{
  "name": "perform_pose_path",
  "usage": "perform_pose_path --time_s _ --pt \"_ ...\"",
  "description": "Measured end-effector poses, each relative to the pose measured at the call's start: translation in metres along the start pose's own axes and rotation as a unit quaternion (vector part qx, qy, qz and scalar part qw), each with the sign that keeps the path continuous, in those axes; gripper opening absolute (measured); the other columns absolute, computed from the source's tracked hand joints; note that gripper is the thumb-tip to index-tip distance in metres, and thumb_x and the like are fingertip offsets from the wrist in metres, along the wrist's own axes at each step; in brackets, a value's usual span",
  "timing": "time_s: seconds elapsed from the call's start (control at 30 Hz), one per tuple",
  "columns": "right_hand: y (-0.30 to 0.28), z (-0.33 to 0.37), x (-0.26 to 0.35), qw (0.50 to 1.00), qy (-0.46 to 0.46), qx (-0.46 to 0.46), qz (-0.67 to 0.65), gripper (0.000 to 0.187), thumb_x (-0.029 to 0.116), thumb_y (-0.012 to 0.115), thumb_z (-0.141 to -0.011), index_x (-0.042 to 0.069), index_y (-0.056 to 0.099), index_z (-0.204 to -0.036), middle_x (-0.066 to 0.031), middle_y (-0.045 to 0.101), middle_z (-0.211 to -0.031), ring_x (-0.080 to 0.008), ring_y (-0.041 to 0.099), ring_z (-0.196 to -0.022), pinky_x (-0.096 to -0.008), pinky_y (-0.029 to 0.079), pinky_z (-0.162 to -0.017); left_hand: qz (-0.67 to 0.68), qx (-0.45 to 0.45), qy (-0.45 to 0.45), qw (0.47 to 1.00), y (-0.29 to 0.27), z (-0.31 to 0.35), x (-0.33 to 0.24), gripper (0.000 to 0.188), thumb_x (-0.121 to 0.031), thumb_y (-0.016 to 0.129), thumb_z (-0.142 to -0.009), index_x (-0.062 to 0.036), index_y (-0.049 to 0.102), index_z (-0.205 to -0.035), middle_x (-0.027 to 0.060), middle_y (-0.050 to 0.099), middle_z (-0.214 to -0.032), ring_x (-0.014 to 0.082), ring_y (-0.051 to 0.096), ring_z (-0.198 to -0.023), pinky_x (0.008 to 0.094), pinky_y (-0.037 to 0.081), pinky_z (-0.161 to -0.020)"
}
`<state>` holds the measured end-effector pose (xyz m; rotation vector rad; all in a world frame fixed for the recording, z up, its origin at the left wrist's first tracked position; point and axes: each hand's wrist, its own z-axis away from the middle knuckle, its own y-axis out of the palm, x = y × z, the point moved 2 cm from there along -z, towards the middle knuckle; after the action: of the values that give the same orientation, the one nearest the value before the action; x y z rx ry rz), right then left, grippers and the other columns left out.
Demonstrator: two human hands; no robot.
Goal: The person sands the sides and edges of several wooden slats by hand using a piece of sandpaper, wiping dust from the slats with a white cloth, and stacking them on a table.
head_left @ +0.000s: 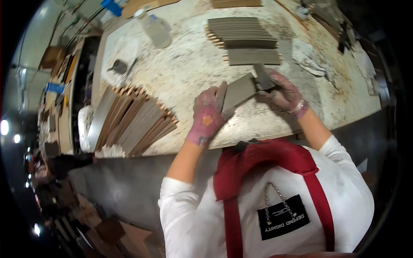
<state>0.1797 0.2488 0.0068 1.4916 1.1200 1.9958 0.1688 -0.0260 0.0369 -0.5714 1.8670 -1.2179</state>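
Observation:
My left hand (208,112), in what looks like a thin pinkish glove, is closed around the left end of a flat grey board (239,91). The board is tilted above the near part of the worktable. At its right end, my right hand (284,91) grips a dark grey pad (263,77), which looks like a cloth or sponge; its exact kind is unclear. The pad is against or very close to the board's end. Just beyond lies a single grey board with pegged ends (254,56), in front of a row of similar boards (241,32).
A fanned stack of grey-brown pegged boards (137,116) lies at the table's left. Farther back stand a translucent jug (157,31) and a small dark cup (119,66). A crumpled white cloth (307,58) lies at right. The stained worktable (185,64) ends near my waist.

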Motion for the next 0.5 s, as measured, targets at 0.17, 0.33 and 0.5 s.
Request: perform_pose_path --time_s 0.17,0.33,0.5 --pt "0.011 0.011 0.002 0.965 -0.042 -0.072 0.25 0.051 0.03 0.069 -0.093 0.005 0.055 -0.135 -0.0038 0.063 -0.12 -0.0133 0.06 -0.106 -0.0298 0.049 -0.093 -0.086 -0.06 -0.046 0.993 -0.125 0.085 0.038 0.064 -0.041 0.066 -0.083 -0.0026 0.057 -0.134 0.0181 0.058 -0.127 0.0374 0.054 -0.12 0.0463 0.041 -0.104" --pt "0.027 0.006 -0.012 0.95 0.014 -0.086 0.299 0.057 0.034 0.073 -0.088 0.002 0.058 -0.132 -0.0029 0.063 -0.12 -0.013 0.059 -0.108 -0.0275 0.047 -0.094 -0.207 -0.018 -0.101 0.973 -0.178 0.139 0.087 0.053 -0.031 0.065 -0.088 -0.0062 0.059 -0.134 0.0152 0.055 -0.138 0.0381 0.044 -0.133 0.0474 0.032 -0.114" --pt "0.047 0.001 -0.012 0.858 -0.036 -0.116 0.499 0.052 0.025 0.073 -0.089 0.006 0.057 -0.134 -0.0085 0.062 -0.12 -0.0181 0.061 -0.106 -0.0306 0.05 -0.094 -0.299 -0.049 -0.092 0.948 -0.146 0.124 0.068 0.042 -0.02 0.061 -0.093 -0.0067 0.06 -0.133 0.0142 0.054 -0.141 0.0384 0.045 -0.134 0.0499 0.032 -0.114"
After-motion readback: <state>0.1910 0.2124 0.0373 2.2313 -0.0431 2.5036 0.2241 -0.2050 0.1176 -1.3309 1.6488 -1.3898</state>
